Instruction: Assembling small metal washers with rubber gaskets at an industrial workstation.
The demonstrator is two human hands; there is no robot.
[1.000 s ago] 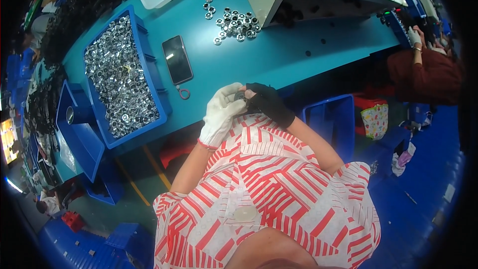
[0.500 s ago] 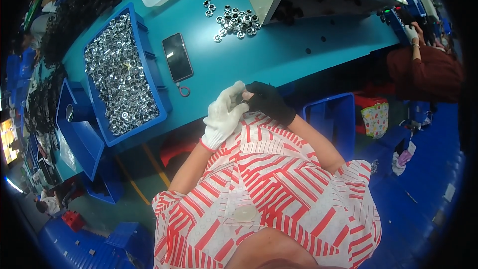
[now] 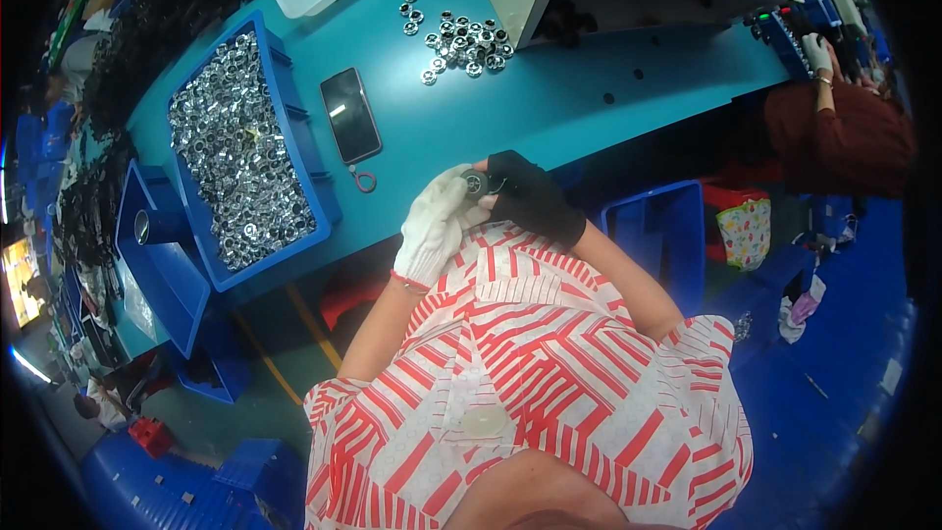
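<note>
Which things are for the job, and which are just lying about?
For the job:
- dark round part, between left hand and right hand
- probably shiny pieces in blue bin

Seemingly just lying about:
- phone
- flowery bag

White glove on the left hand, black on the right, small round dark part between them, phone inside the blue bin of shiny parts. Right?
Phone's wrong: the head view shows the phone on the table, right of the blue bin. Left hand, right hand and small round dark part stand as stated.
</note>
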